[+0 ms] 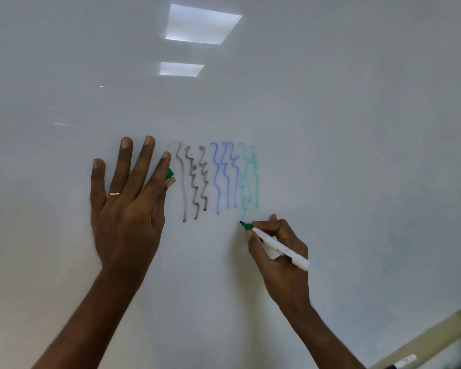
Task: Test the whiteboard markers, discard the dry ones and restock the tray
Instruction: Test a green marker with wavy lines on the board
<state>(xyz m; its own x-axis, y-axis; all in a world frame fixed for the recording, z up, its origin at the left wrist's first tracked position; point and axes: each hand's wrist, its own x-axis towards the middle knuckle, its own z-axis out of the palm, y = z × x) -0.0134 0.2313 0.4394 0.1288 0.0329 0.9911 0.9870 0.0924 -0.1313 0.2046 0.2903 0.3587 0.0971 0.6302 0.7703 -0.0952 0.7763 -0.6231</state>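
My right hand (280, 243) grips a white marker (277, 246) with a green tip, and the tip touches the whiteboard (330, 129) at the foot of a faint green squiggle (248, 179). Left of it run blue squiggles (225, 177) and black ones (194, 179). My left hand (125, 198) lies flat on the board with its fingers spread. A green cap (169, 173) is pinched between its thumb and index finger, mostly hidden behind them.
The board's pale frame (437, 334) crosses the bottom right corner. Another white marker (403, 361) lies below that frame, partly cut off by the picture's edge. Two ceiling lights (201, 23) reflect in the board's upper part.
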